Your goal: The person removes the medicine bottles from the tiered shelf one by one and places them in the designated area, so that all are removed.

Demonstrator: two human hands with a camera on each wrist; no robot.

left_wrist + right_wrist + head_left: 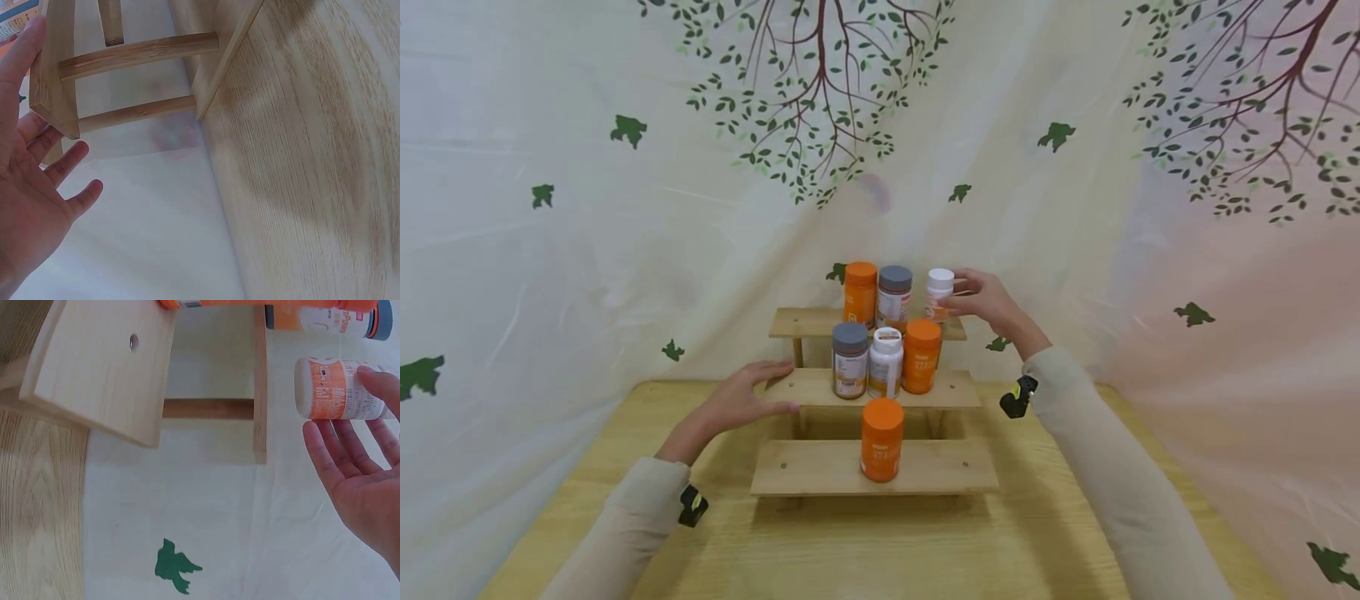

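Note:
My right hand (988, 302) grips a small white bottle (940, 285) with an orange-and-white label, thumb on one side and fingers on the other. In the right wrist view, a gap shows between the bottle's base (304, 389) and the top board of the wooden tiered rack (260, 394). My left hand (748, 396) holds the left end of the middle board (808, 385). Its thumb lies along the front edge, with fingers at the back edge. In the left wrist view, the last two fingers (78, 181) stick out past the board (56, 75).
On the top board stand an orange jar (861, 292) and a grey-lidded jar (894, 296). The middle board carries another grey-lidded jar (850, 362), a white bottle (886, 364) and an orange jar (921, 358). One orange jar (882, 442) stands on the lowest board. Behind hangs a leaf-printed curtain (700, 250).

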